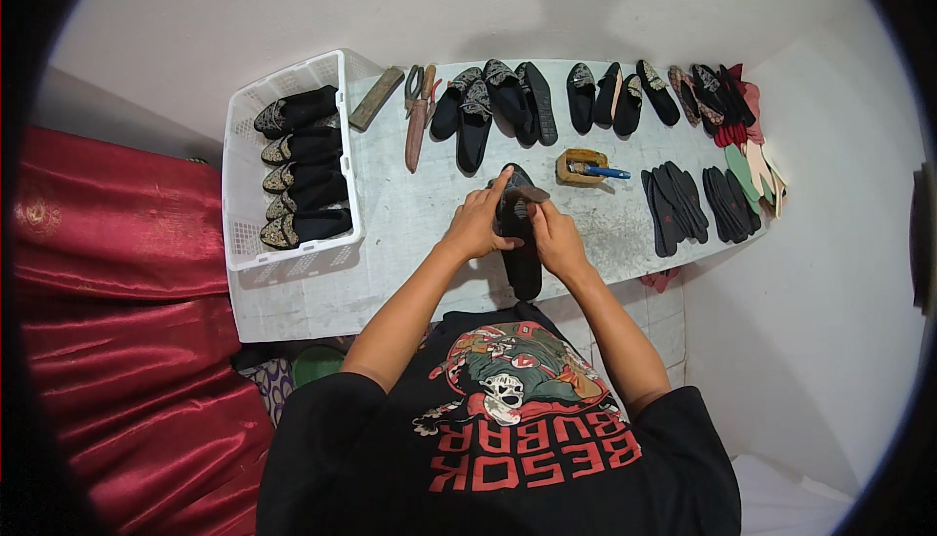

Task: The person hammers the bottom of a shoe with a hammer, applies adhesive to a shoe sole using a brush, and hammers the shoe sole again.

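A black slip-on shoe (524, 268) is held over the near edge of the table, its toe pointing away from me. My left hand (476, 226) grips the shoe's left side, fingers reaching toward the toe and thumb across the front. My right hand (558, 239) is closed at the shoe's right side, pinching a dark brown flat piece (533, 193) that lies over the front part; its exact kind is unclear. Just beyond, to the right, stands a small yellowish open container (576, 167) with a blue-handled tool (609, 173) resting in it.
A white plastic basket (353, 175) of patterned shoes stands on the table (400, 272) at left. Along the back lie a worn block (376, 99), scissors and other hand tools (418, 116), and several finished-looking shoes (475, 126). Black soles (675, 206) lie at right. A red curtain (127, 233) hangs left.
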Available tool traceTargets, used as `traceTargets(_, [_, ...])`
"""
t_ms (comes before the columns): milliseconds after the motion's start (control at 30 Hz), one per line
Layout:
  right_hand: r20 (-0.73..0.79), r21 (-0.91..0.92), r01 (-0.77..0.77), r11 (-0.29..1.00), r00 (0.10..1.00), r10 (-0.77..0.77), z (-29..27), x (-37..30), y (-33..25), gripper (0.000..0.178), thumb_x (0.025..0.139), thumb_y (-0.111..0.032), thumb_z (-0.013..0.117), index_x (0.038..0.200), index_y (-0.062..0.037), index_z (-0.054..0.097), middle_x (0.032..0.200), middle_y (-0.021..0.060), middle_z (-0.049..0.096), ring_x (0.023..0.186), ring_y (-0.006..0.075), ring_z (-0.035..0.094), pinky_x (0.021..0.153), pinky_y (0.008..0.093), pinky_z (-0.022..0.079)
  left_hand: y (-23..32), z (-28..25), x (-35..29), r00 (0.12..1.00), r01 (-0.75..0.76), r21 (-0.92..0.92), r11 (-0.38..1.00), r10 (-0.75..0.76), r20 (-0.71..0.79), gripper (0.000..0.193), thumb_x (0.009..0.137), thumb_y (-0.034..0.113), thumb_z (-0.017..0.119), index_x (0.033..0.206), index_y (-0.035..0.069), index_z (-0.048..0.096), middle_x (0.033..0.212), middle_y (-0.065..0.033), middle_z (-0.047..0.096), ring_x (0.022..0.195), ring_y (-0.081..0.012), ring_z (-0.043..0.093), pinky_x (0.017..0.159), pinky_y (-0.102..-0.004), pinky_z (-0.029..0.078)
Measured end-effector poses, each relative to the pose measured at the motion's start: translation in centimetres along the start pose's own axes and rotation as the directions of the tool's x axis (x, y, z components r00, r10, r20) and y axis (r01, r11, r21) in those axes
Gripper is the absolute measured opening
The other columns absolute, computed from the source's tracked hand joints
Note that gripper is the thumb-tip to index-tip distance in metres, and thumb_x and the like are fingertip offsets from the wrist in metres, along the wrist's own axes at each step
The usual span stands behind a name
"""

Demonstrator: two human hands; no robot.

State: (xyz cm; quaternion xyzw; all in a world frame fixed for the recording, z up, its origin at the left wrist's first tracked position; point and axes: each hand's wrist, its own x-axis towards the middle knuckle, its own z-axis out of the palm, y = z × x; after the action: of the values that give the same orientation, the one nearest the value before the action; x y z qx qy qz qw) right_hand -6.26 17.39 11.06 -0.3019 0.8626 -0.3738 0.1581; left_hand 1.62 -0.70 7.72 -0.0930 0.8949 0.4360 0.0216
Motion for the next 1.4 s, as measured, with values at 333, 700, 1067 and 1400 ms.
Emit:
traceTargets(333, [-0.132, -0.009, 0.002, 1.000, 0.991, -0.004, 0.2, -2.2, 1.5, 0.024, 0.105, -0.023, 0.044, 0.107, -0.0007, 0.054, 0.084, 0.0307, 0.067, 0.082, 0.0549, 0.064, 0.071, 0.0629, 0.047, -0.5, 0.3, 0.5, 1.000, -0.023, -0.080, 0.997, 0.024, 0.012, 0.138, 0.063, 0.035, 0.096, 0.166, 0.032, 0.004, 0.136, -0.0232, 0.062, 0.126, -0.0459, 0.057, 0.105, -0.0503, 0.048])
traceTargets(700, [-0.052, -0.062, 0.042, 0.997, 0.998, -0.045, 1.8, -4.0, -1.4, 0.023, 0.105, -0.026, 0.046, 0.107, -0.0033, 0.049, 0.079, 0.0306, 0.066, 0.079, 0.0549, 0.063, 0.070, 0.0648, 0.046, -0.3, -0.1, 0.3, 0.997, 0.033, -0.048, 0.998, -0.030, 0.066, 0.138, 0.067, 0.035, 0.095, 0.165, 0.034, -0.002, 0.135, -0.0260, 0.063, 0.124, -0.0472, 0.060, 0.101, -0.0505, 0.051])
traceTargets(1067, [-0.095, 0.105, 0.029, 0.994, 0.995, -0.019, 1.0, -4.1, 0.0, 0.026, 0.104, -0.021, 0.047, 0.117, -0.0010, 0.055, 0.080, 0.0309, 0.067, 0.080, 0.0541, 0.065, 0.068, 0.0604, 0.049, 0.0, -0.1, 0.2, 0.997, 0.050, -0.018, 0.999, -0.048, 0.065, 0.139, 0.067, 0.036, 0.095, 0.164, 0.035, -0.005, 0.130, -0.0249, 0.066, 0.119, -0.0469, 0.063, 0.097, -0.0505, 0.053])
traceTargets(1400, [-0.187, 0.059, 0.010, 0.998, 0.982, 0.001, 2.3, -4.0, 3.1, 0.028, 0.102, -0.014, 0.046, 0.124, 0.0000, 0.056, 0.085, 0.0300, 0.068, 0.079, 0.0537, 0.065, 0.068, 0.0585, 0.048, -0.2, 0.2, 0.6, 0.996, 0.020, -0.087, 0.996, -0.013, 0.083, 0.138, 0.069, 0.032, 0.093, 0.164, 0.036, -0.007, 0.130, -0.0238, 0.067, 0.117, -0.0454, 0.065, 0.095, -0.0486, 0.054])
